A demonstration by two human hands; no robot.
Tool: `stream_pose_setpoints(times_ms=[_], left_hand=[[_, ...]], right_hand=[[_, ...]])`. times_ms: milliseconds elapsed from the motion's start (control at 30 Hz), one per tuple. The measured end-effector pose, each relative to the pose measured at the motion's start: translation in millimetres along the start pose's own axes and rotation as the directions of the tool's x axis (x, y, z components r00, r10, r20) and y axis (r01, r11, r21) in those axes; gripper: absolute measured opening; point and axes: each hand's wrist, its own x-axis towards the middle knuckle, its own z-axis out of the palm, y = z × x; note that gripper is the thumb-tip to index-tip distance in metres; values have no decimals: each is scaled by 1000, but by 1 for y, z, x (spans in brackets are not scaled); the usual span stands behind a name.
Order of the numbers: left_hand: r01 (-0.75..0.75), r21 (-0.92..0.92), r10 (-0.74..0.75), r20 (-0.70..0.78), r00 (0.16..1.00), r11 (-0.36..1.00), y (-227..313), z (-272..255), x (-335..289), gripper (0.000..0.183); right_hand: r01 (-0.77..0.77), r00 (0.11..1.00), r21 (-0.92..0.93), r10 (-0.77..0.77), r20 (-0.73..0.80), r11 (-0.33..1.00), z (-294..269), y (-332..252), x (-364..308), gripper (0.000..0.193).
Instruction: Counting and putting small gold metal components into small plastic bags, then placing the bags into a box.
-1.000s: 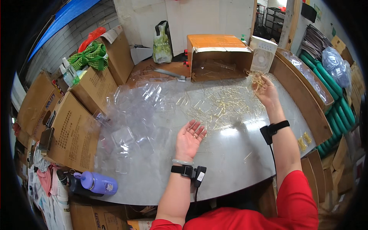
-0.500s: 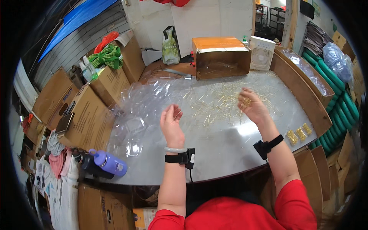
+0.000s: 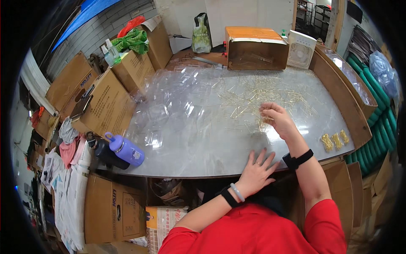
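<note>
Thin gold-coloured wire pieces lie scattered in a loose heap across the grey tabletop. Just at the near side of this heap, my right hand is closed, with a few gold pieces showing under its curled fingers; how many it holds is hidden. My left hand rests at the table's front edge, fingers spread and nothing in it. Near the right edge of the table lie three small bundles of the same gold pieces, side by side.
Clear plastic pieces cover the left of the table. An orange-topped open box and a white fan stand at the back. A purple bottle and a black bottle lean at the left edge. A cardboard wall borders the right.
My left hand has come from above the table's middle down and right to the front edge, its fingers now spread. My right hand has drawn slightly nearer, and the view has shifted.
</note>
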Motion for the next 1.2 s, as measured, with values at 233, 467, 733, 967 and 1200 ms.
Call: stream_pose_setpoints(times_ms=[233, 467, 733, 967, 1200], left_hand=[[-11, 66, 7, 62, 998, 998, -5, 19, 10, 66], [10, 50, -15, 107, 994, 999, -2, 14, 11, 69], [10, 71, -17, 104, 994, 997, 1, 9, 10, 72], [-3, 96, -2, 47, 999, 995, -1, 9, 4, 69], [-70, 41, 72, -55, 996, 997, -2, 14, 3, 67]], right_hand=[[211, 976, -16, -212, -41, 977, -7, -14, -10, 25], [294, 949, -32, -296, -113, 955, -18, -22, -15, 23], [413, 902, 20, -406, -150, 910, -21, -17, -27, 15], [411, 911, -119, -403, 88, 904, 15, -14, -48, 10], [425, 903, -840, -225, 366, 337, 40, 22, -55, 26]])
